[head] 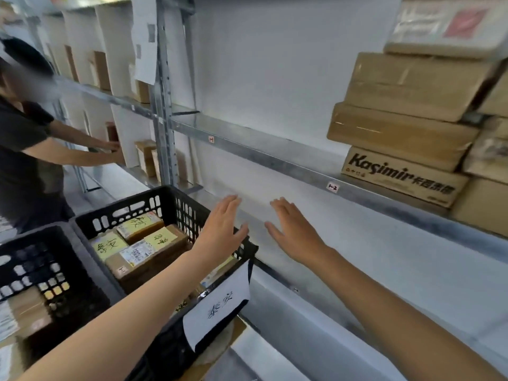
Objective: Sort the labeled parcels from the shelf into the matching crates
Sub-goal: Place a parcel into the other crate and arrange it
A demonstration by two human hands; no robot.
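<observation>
Both my hands are stretched forward with straight fingers and hold nothing. My left hand (224, 229) hovers over the far right corner of a black crate (170, 198). My right hand (291, 229) is just right of it, in front of the lower shelf bay. The crate holds several brown parcels with yellow handwritten labels (160, 237) and carries a white paper tag (220, 306) on its near side. A stack of cardboard parcels (404, 133) sits on the metal shelf (275, 154) at the upper right; the lowest one reads "Kasimir".
A second black crate (35, 270) with a parcel inside stands at the lower left. Another person in a dark shirt (22, 149) reaches into the neighbouring shelf bay at left. A steel upright (163, 105) divides the bays.
</observation>
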